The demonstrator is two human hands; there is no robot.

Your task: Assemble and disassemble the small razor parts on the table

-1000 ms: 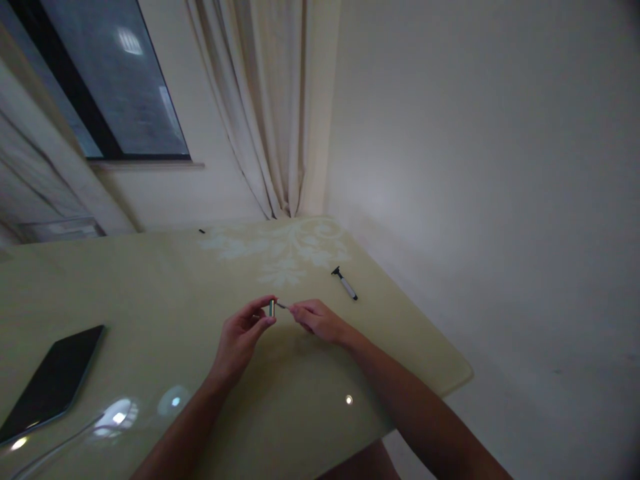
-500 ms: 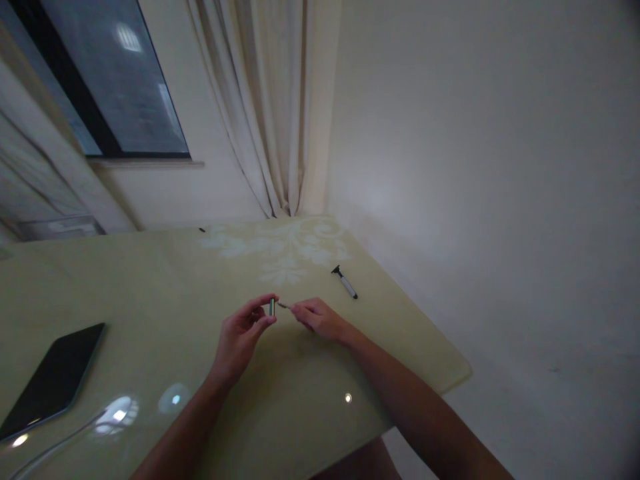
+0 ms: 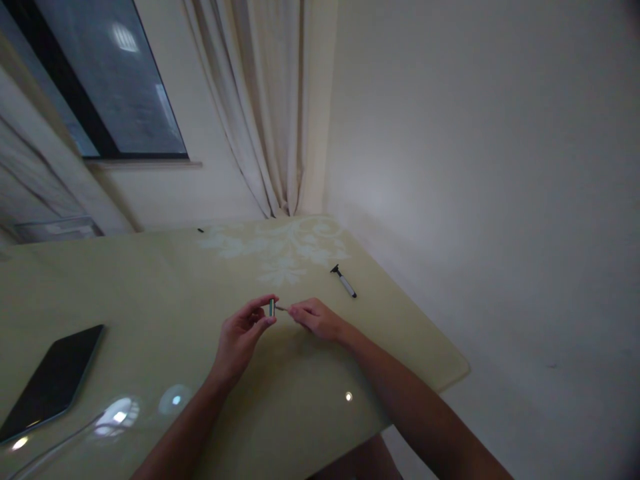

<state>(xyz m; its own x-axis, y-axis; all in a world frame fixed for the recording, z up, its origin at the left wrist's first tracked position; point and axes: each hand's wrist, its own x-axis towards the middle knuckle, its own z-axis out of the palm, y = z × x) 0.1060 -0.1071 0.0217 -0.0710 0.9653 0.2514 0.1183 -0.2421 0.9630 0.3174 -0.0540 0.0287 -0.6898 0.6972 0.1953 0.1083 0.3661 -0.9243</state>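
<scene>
Left hand (image 3: 240, 333) pinches a striped piece (image 3: 272, 307) between fingertips (image 3: 271, 321).

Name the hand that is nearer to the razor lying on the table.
The right hand. In the picture it is below the razor and slightly left of it; the left hand is farther away, lower and well to the left.

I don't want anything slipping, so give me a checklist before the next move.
1. Strip pinched between thumb and finger of the left hand: ok.
2. Tool held in the right hand: ok.
3. Tool tip touching the strip: cannot tell, too small to see.
4. Razor apart from both hands: ok, lying beyond the right hand.
5. Tablet apart from both hands: ok.
</scene>
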